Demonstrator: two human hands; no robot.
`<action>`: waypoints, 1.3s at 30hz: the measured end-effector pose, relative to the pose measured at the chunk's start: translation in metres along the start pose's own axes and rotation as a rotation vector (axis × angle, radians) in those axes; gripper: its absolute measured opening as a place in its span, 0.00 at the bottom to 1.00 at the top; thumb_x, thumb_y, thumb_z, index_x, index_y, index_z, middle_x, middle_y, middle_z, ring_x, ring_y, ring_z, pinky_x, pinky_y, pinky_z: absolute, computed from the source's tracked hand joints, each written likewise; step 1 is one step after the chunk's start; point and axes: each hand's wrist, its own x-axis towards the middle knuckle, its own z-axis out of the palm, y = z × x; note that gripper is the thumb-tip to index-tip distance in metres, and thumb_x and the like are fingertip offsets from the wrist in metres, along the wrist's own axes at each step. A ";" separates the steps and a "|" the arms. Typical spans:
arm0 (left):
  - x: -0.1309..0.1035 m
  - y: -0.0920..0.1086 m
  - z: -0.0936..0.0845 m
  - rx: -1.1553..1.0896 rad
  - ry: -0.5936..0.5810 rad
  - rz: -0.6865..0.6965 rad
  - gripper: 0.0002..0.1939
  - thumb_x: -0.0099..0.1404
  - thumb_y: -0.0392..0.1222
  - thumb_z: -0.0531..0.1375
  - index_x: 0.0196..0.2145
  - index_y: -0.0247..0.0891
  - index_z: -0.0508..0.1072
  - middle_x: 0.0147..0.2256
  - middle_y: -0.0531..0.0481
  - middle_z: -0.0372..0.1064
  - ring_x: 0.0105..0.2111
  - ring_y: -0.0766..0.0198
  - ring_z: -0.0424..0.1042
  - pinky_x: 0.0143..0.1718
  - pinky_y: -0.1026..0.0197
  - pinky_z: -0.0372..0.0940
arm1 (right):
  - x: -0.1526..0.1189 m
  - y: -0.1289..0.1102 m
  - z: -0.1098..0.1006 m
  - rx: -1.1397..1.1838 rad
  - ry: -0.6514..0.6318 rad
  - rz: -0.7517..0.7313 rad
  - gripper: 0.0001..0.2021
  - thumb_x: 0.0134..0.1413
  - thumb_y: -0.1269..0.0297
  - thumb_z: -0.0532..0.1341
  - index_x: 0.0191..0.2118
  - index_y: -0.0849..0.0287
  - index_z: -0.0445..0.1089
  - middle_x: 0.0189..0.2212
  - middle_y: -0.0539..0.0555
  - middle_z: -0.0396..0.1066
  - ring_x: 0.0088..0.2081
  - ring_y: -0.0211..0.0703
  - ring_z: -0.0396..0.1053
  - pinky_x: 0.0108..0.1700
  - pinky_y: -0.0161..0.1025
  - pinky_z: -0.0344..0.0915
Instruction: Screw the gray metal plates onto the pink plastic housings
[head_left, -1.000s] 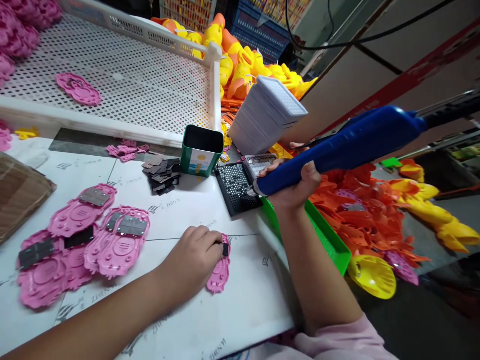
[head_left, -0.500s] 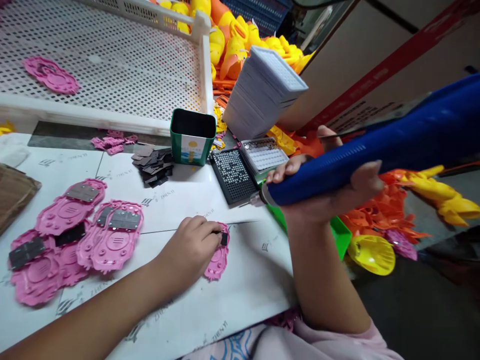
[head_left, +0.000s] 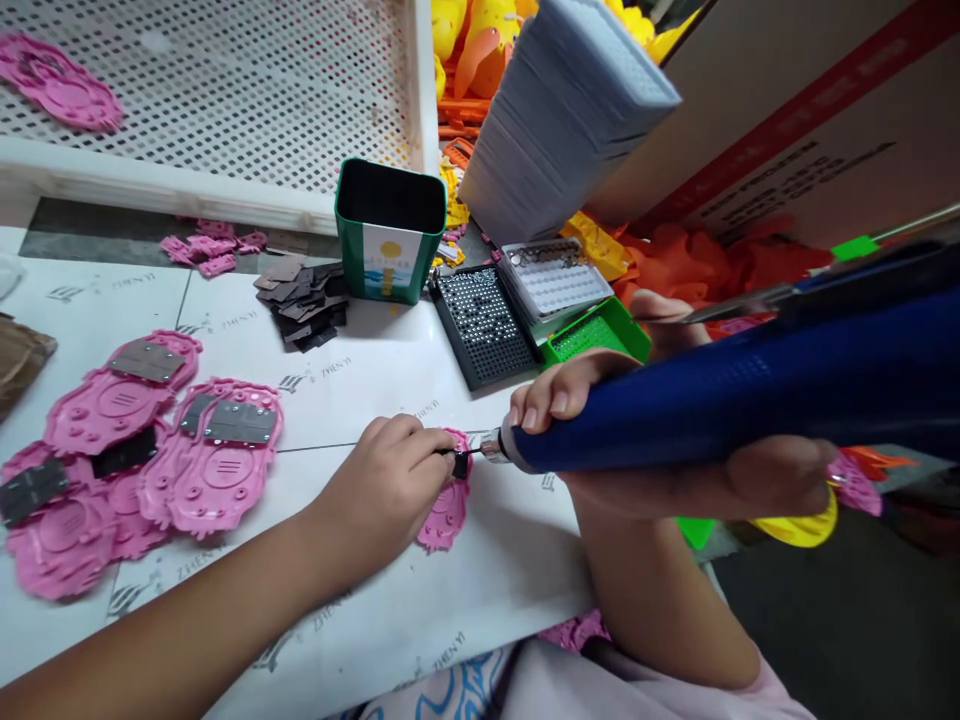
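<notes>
My left hand (head_left: pixel 390 485) is closed, its fingertips pinching a small black plate (head_left: pixel 463 460) against a pink plastic casing (head_left: pixel 445 515) flat on the table. What lies right under those fingertips is hidden. Wrapped round a blue electric screwdriver (head_left: pixel 690 405), my right hand (head_left: pixel 574 385) holds the tool nearly level. Its thin bit points left and reaches the black plate beside my left fingertips; whether a screw sits there I cannot tell. Several pink casings (head_left: pixel 225 465) with grey or black plates on them lie overlapped to the left.
Beyond my hands are loose dark plates (head_left: pixel 304 300), a green tin (head_left: pixel 390 235), a black screw tray (head_left: pixel 487 325) and a green box (head_left: pixel 600 335). A white perforated crate (head_left: pixel 225 195) stands behind, a tall white stack (head_left: pixel 562 120) at back right, a large carton (head_left: pixel 810 130) at right.
My right hand has brought the screwdriver down and left, so its bit is now at the black plate. My left hand stays on the casing. The camera view has shifted slightly.
</notes>
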 end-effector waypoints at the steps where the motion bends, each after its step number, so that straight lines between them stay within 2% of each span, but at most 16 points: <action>1: 0.000 0.000 0.000 0.002 0.005 0.003 0.09 0.67 0.28 0.54 0.36 0.33 0.73 0.41 0.46 0.75 0.37 0.58 0.64 0.38 0.55 0.61 | 0.000 -0.001 0.000 -0.003 0.002 -0.003 0.26 0.47 0.43 0.61 0.50 0.47 0.71 0.26 0.55 0.75 0.24 0.47 0.71 0.26 0.46 0.68; 7: -0.001 0.000 -0.001 0.019 0.022 0.025 0.09 0.68 0.28 0.53 0.36 0.33 0.73 0.42 0.46 0.75 0.36 0.58 0.63 0.37 0.55 0.60 | -0.001 -0.015 0.002 -0.032 0.119 0.149 0.24 0.42 0.48 0.69 0.47 0.48 0.73 0.26 0.52 0.75 0.25 0.47 0.72 0.31 0.47 0.69; 12: -0.001 -0.001 0.001 0.023 0.032 0.045 0.09 0.69 0.29 0.53 0.37 0.33 0.73 0.43 0.46 0.76 0.37 0.58 0.63 0.37 0.55 0.60 | 0.000 -0.014 -0.003 -0.026 -0.003 0.094 0.26 0.46 0.45 0.64 0.51 0.48 0.71 0.27 0.54 0.75 0.26 0.49 0.72 0.30 0.48 0.69; 18: -0.005 -0.004 0.007 0.010 0.063 0.045 0.11 0.70 0.30 0.51 0.37 0.34 0.73 0.44 0.46 0.76 0.39 0.57 0.63 0.38 0.54 0.59 | 0.000 -0.020 0.002 -0.063 0.099 0.191 0.22 0.43 0.48 0.69 0.46 0.48 0.74 0.25 0.53 0.75 0.25 0.48 0.71 0.31 0.48 0.69; 25: -0.004 -0.003 0.006 0.001 0.034 0.055 0.11 0.70 0.30 0.51 0.39 0.34 0.73 0.46 0.45 0.76 0.39 0.57 0.63 0.39 0.54 0.59 | 0.003 -0.024 0.006 -0.075 0.111 0.189 0.19 0.43 0.50 0.71 0.42 0.49 0.76 0.23 0.52 0.75 0.23 0.47 0.71 0.28 0.46 0.69; 29: -0.001 -0.002 0.001 0.010 0.007 0.050 0.11 0.70 0.30 0.52 0.40 0.34 0.74 0.45 0.46 0.76 0.39 0.57 0.64 0.38 0.55 0.60 | 0.001 -0.025 0.005 -0.038 0.083 0.197 0.19 0.43 0.52 0.71 0.44 0.47 0.76 0.24 0.51 0.75 0.25 0.47 0.72 0.29 0.46 0.70; 33: -0.001 -0.001 -0.002 0.015 -0.011 0.050 0.10 0.69 0.30 0.53 0.39 0.34 0.74 0.45 0.46 0.76 0.39 0.57 0.64 0.38 0.54 0.60 | 0.000 -0.024 0.004 -0.064 0.064 0.225 0.21 0.44 0.50 0.70 0.46 0.47 0.75 0.25 0.53 0.75 0.25 0.49 0.71 0.30 0.48 0.70; 39: -0.001 0.000 -0.001 -0.015 -0.022 0.025 0.09 0.68 0.29 0.54 0.38 0.34 0.74 0.46 0.48 0.76 0.39 0.57 0.64 0.39 0.54 0.60 | 0.002 -0.022 0.005 -0.056 0.060 0.230 0.20 0.43 0.50 0.70 0.45 0.45 0.75 0.25 0.53 0.75 0.24 0.49 0.71 0.29 0.48 0.70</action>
